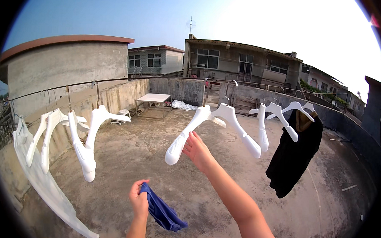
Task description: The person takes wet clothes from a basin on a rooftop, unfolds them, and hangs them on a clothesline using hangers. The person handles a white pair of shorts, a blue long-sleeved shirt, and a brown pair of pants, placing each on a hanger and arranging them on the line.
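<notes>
One stained concrete floor (110,196) lies under open sky, bounded by a low wall (179,92); houses (244,53) stand beyond. A white-topped table (154,98) stands near that wall. Several white hangers on a line (124,79) partly screen the floor, and a black garment (294,153) hangs at right. The left hand (138,199) grips blue cloth (163,211), which droops below the nearest hanger (198,117). The right hand (196,150) has fingers extended at that hanger; contact is unclear.
</notes>
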A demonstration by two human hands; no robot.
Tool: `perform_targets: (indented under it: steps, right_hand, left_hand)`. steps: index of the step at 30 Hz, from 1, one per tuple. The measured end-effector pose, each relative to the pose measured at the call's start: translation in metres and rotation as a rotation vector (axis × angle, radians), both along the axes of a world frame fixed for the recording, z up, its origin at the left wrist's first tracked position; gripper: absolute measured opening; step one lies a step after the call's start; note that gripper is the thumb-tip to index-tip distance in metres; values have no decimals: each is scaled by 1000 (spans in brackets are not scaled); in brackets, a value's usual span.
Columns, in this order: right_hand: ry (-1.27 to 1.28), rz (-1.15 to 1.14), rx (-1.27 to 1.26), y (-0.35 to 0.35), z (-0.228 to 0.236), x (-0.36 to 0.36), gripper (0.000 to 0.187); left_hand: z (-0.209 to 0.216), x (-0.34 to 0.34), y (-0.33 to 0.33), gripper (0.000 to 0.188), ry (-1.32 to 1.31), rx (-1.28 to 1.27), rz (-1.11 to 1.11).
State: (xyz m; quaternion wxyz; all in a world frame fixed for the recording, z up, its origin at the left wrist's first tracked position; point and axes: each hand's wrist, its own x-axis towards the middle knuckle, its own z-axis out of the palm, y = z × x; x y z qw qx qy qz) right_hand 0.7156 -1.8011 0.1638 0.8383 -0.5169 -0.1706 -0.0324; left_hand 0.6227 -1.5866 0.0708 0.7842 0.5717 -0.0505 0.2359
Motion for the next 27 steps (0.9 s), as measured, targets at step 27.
perform_targets:
  steps: [27]
  right_hand:
    - [554, 766, 369, 73, -202, -112, 17]
  left_hand:
    - [19, -127, 32, 38, 714, 1171, 853]
